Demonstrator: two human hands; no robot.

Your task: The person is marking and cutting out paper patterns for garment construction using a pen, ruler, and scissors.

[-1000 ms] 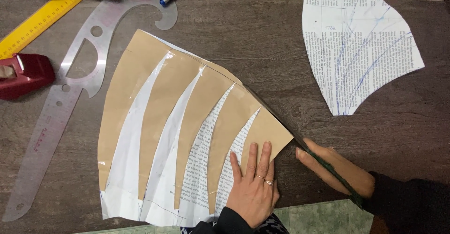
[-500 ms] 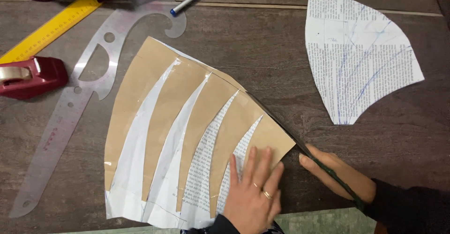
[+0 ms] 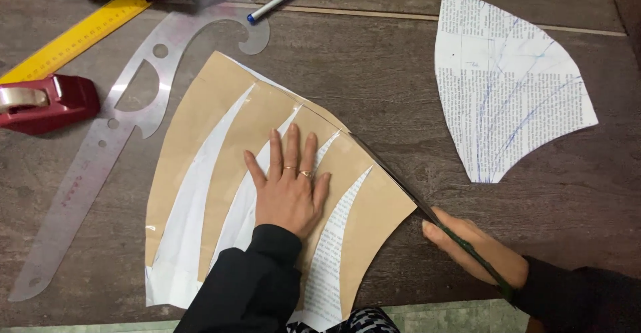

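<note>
We had our left hand (image 3: 288, 189) pressed flat on the brown paper pattern (image 3: 227, 139), its fingers (image 3: 292, 147) spread wide and gripping nothing, 2 rings showing on them. The pattern lay in the middle of the dark wooden counter (image 3: 374, 73), a fan of tan strips taped over white and newsprint paper that showed through in curved wedges between them.

Our right hand (image 3: 475, 249) was closed around the handles of a pair of scissors (image 3: 400, 183), down at the lower right. The long blades ran up and left along the pattern's right edge, touching it; we could not tell how far apart the blades stood.

Well apart, at the upper right, lay a separate newsprint piece (image 3: 507, 86) with blue pen lines on it. To the left of the pattern, a clear curved ruler (image 3: 100, 153) stretched from the lower left up to a scroll near the top, with its edge just beside the pattern's top corner. A red tape dispenser (image 3: 43, 103) sat at the far left, a yellow ruler (image 3: 77, 36) lay above it, and a blue pen (image 3: 277, 1) rested at the top.
</note>
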